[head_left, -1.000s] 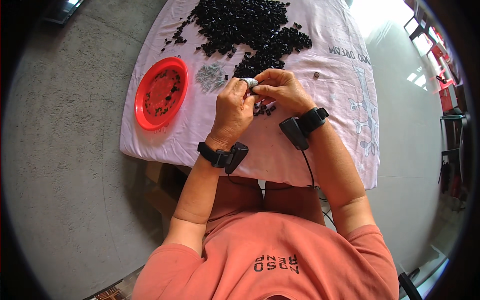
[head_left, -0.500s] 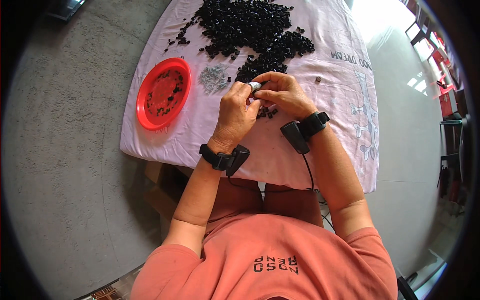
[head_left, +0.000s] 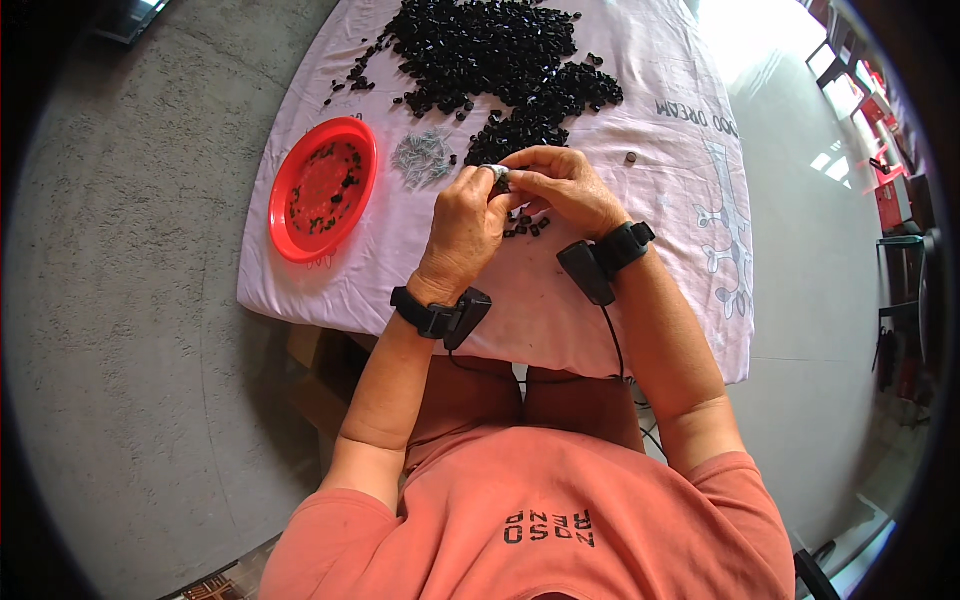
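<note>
My left hand point(head_left: 463, 228) and my right hand point(head_left: 573, 192) meet fingertip to fingertip above the cloth, both closed in a pinch. A white wrapping point(head_left: 497, 171) covers a finger of my left hand. Between the fingertips shows a small black piece point(head_left: 503, 186), held by the left; its shape is mostly hidden. What the right fingertips grip there cannot be made out. Just beyond the hands lies a big heap of small black plastic pieces point(head_left: 490, 55), and a few loose ones point(head_left: 530, 228) lie under the fingers. Left of the heap is a pile of thin silvery pins point(head_left: 422, 160).
A red plastic basin point(head_left: 284, 228) with several black bits inside stands at the left of the table, which has a pink printed cloth point(head_left: 690, 300). One small round brownish piece point(head_left: 631, 158) lies to the right. A cable point(head_left: 614, 345) hangs from my right wrist strap point(head_left: 622, 247).
The fingers have shifted slightly, with the right thumb and fingertips closer against the left fingertips. The whole view has moved a little; the heap, pins and basin lie as before.
</note>
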A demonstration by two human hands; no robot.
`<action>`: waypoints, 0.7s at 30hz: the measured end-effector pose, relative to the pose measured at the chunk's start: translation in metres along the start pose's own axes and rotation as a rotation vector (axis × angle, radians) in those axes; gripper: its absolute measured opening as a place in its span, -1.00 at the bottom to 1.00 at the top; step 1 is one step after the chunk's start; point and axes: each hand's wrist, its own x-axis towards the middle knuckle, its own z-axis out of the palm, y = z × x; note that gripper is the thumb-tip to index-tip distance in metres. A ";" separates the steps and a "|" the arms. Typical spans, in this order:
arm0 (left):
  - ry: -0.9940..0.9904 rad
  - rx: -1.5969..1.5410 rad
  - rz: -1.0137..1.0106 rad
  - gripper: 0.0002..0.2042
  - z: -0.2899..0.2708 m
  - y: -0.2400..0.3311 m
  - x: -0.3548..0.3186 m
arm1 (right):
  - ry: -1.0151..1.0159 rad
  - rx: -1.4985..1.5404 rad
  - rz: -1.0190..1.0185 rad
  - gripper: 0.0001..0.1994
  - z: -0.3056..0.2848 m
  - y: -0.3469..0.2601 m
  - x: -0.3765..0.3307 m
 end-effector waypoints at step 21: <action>0.004 0.078 0.117 -0.90 -0.005 0.007 0.019 | -0.019 0.138 -0.138 -0.64 -0.002 -0.003 -0.002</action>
